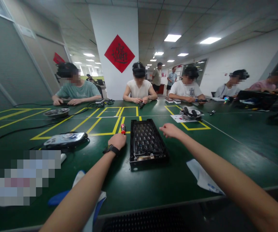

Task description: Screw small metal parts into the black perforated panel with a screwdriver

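A black rectangular case (148, 141) lies on the green table in front of me, with rows of small shiny metallic shapes inside and a pale strip at its near end. My left hand (117, 141), wearing a dark wristwatch, is closed just left of the case. A screwdriver (123, 129) with a red and clear handle sticks out past its knuckles; the fingers underneath are hidden. Beside the case's far right edge, my right hand (171, 130) is curled with its fingertips pinched together. Anything between those fingertips is too small to make out.
Blue-and-white gloves or cloths (203, 176) lie near the front edge. A pouch-like case (65, 140), a metal bowl (56, 112) and a black cable stand left. Another round dish (191, 113) holds dark items at right. Yellow tape marks the table (226, 154); several people sit opposite.
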{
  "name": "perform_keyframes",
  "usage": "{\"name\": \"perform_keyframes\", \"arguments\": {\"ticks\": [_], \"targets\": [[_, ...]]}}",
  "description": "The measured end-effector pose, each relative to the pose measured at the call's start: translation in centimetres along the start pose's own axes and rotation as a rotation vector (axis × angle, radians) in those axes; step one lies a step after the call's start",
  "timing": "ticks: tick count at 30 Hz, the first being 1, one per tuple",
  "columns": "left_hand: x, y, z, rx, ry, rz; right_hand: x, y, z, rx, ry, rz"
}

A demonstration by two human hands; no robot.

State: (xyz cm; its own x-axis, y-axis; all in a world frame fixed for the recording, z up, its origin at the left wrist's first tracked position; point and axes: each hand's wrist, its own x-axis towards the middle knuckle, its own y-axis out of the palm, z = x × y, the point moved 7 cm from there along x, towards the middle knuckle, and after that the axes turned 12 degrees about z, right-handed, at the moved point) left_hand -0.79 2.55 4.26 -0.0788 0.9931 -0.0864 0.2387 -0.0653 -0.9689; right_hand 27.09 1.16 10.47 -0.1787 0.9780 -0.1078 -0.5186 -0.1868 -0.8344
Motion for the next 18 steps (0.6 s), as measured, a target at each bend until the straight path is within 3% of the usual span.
{"name": "perform_keyframes", "arguments": {"ticks": [4,8,12,18], "targets": [[-0.6,0.3,-0.4,0.052,-0.009,-0.005,0.8,4.4,-2.1,-0.134,0.099,0.021],[-0.7,0.6,-0.8,0.134,0.01,0.015,1.9,4.6,-1.5,-0.247,0.136,-0.053],[-0.8,0.7,-0.6,0.131,0.004,0.058,2.2,1.5,-2.8,-0.321,0.132,-0.063],[-0.7,0.8,-0.4,0.096,0.011,0.084,-1.9,-7.6,-9.3,-0.438,0.138,-0.124]]}}
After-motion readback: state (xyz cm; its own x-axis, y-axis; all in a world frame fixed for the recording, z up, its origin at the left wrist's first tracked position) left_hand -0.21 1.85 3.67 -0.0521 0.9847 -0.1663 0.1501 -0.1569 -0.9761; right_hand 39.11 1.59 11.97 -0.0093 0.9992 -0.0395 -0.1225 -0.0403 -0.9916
